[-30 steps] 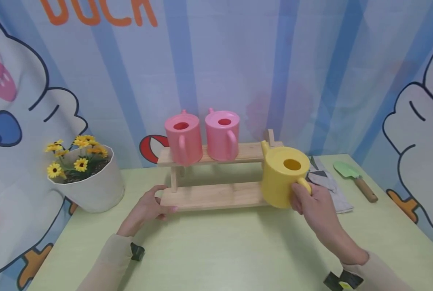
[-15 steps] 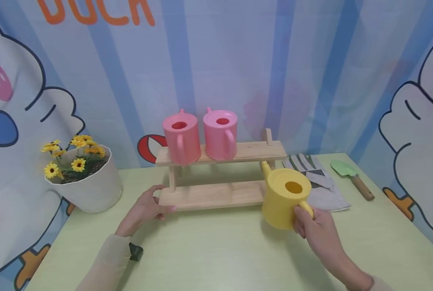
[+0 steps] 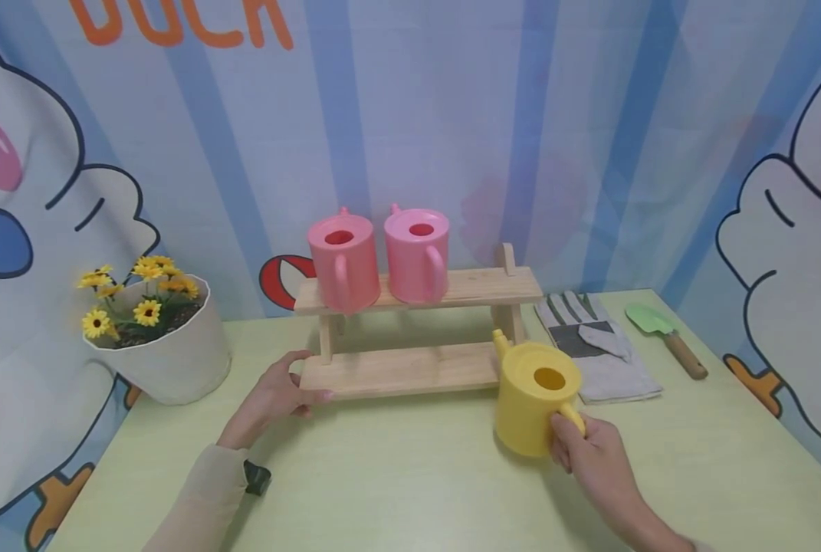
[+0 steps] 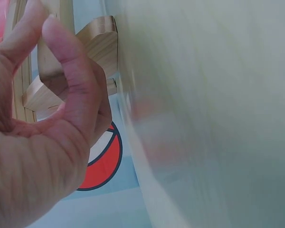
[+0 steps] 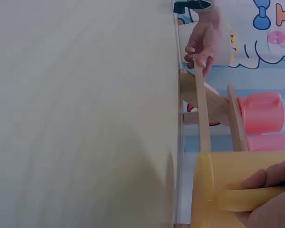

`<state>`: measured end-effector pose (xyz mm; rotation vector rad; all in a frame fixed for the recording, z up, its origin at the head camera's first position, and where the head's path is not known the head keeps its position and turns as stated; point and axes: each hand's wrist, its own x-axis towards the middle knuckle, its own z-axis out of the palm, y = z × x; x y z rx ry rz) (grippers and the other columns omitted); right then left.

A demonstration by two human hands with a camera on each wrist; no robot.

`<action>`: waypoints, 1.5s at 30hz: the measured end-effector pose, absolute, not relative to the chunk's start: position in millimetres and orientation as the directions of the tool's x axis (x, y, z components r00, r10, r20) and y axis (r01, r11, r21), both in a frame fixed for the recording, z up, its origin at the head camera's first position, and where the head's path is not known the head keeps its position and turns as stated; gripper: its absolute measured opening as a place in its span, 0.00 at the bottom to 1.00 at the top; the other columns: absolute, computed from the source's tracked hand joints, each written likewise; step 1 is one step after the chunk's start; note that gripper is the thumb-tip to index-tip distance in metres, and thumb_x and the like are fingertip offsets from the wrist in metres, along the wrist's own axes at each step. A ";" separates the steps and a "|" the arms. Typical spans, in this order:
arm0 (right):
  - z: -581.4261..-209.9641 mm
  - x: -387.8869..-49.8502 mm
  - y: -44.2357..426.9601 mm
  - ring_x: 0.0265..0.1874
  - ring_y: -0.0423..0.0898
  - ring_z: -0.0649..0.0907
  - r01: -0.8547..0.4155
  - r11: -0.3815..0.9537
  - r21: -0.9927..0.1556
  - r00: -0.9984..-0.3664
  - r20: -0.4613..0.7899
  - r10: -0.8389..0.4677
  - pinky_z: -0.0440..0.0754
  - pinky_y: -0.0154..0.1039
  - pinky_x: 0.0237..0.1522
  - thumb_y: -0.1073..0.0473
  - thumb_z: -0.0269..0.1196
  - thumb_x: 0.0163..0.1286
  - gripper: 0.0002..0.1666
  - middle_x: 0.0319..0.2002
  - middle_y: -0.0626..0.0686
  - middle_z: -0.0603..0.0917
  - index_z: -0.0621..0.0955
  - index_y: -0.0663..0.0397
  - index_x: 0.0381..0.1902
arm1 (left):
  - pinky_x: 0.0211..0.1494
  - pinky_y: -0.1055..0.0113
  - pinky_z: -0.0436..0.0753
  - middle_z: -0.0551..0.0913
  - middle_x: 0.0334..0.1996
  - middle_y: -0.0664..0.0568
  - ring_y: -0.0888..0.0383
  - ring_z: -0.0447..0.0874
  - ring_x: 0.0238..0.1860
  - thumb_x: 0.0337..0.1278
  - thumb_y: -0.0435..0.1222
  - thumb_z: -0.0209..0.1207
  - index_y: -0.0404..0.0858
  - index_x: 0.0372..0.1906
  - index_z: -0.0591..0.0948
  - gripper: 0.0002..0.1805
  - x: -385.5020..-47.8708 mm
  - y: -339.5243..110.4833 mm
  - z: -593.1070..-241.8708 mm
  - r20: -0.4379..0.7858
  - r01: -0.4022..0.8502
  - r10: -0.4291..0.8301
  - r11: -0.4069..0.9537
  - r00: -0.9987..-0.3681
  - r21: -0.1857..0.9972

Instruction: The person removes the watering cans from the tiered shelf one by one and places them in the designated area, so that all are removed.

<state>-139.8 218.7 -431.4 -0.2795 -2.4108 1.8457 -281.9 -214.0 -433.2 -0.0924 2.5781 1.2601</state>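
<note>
My right hand [image 3: 592, 460] grips the handle of a yellow watering can [image 3: 530, 399], in front of the right end of a two-tier wooden shelf [image 3: 410, 372]. In the right wrist view the can's base [image 5: 203, 185] appears a little off the table, its spout pointing away in the head view. At the shelf's left end my left hand [image 3: 279, 391] holds the end of the lower board, thumb in front; the left wrist view shows the curled fingers around that board end [image 4: 52, 66]. On the upper board stand a coral-pink watering can [image 3: 355, 264] and a lighter pink watering can [image 3: 410, 264].
A white pot [image 3: 189, 353] of yellow flowers [image 3: 146, 313] stands at the left. Behind the yellow can, at the right, lie grey work gloves [image 3: 610, 372] and a green trowel [image 3: 682, 354] with a wooden handle. A printed curtain [image 3: 424, 115] hangs behind the table.
My right hand has brought the yellow watering can down and toward me, away from the shelf's right end, uncovering the gloves. My left hand has stayed on the shelf.
</note>
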 end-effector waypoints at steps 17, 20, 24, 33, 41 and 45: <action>-442.8 -137.0 213.6 0.17 0.40 0.71 0.092 0.245 -0.965 -0.979 -0.043 0.198 0.69 0.33 0.24 0.62 0.56 0.84 0.26 0.15 0.47 0.70 0.70 0.59 0.20 | 0.42 0.64 0.80 0.82 0.38 0.44 0.56 0.84 0.26 0.61 0.42 0.79 0.36 0.85 0.58 0.56 -281.4 -214.8 -432.3 -0.251 -0.146 0.094 0.603 -0.963 0.784; -443.6 -135.9 213.3 0.18 0.41 0.71 0.108 0.249 -0.963 -0.978 -0.058 0.200 0.70 0.34 0.25 0.61 0.56 0.85 0.26 0.16 0.48 0.71 0.71 0.59 0.21 | 0.43 0.64 0.80 0.82 0.38 0.44 0.56 0.84 0.26 0.61 0.42 0.79 0.36 0.85 0.58 0.56 -281.1 -214.4 -432.2 -0.252 -0.148 0.092 0.602 -0.963 0.784; -445.9 -134.2 212.8 0.18 0.41 0.72 0.105 0.250 -0.963 -0.978 -0.055 0.200 0.70 0.34 0.26 0.62 0.56 0.85 0.26 0.16 0.48 0.71 0.71 0.60 0.20 | 0.42 0.64 0.81 0.83 0.40 0.43 0.57 0.85 0.26 0.60 0.42 0.80 0.36 0.85 0.58 0.56 -280.8 -214.3 -432.4 -0.254 -0.153 0.089 0.596 -0.963 0.788; -451.6 -131.2 212.5 0.19 0.41 0.72 0.116 0.254 -0.960 -0.979 -0.067 0.194 0.70 0.34 0.26 0.62 0.55 0.85 0.26 0.17 0.48 0.72 0.72 0.62 0.21 | 0.42 0.64 0.81 0.83 0.40 0.43 0.57 0.84 0.26 0.60 0.42 0.80 0.35 0.85 0.57 0.56 -280.6 -214.2 -432.3 -0.257 -0.157 0.081 0.604 -0.963 0.782; -454.0 -129.0 211.1 0.19 0.41 0.73 0.111 0.253 -0.961 -0.979 -0.061 0.196 0.71 0.34 0.27 0.63 0.56 0.84 0.25 0.17 0.49 0.73 0.72 0.67 0.23 | 0.42 0.65 0.81 0.83 0.38 0.44 0.57 0.84 0.25 0.61 0.41 0.79 0.34 0.85 0.58 0.55 -279.3 -214.5 -431.5 -0.241 -0.139 0.095 0.594 -0.966 0.792; -453.6 -128.4 210.6 0.20 0.42 0.74 0.120 0.243 -0.963 -0.979 -0.073 0.193 0.72 0.33 0.27 0.64 0.56 0.84 0.25 0.18 0.49 0.73 0.72 0.68 0.23 | 0.42 0.65 0.82 0.83 0.39 0.43 0.58 0.84 0.25 0.61 0.41 0.79 0.34 0.85 0.57 0.56 -279.2 -214.5 -431.4 -0.240 -0.137 0.102 0.584 -0.965 0.800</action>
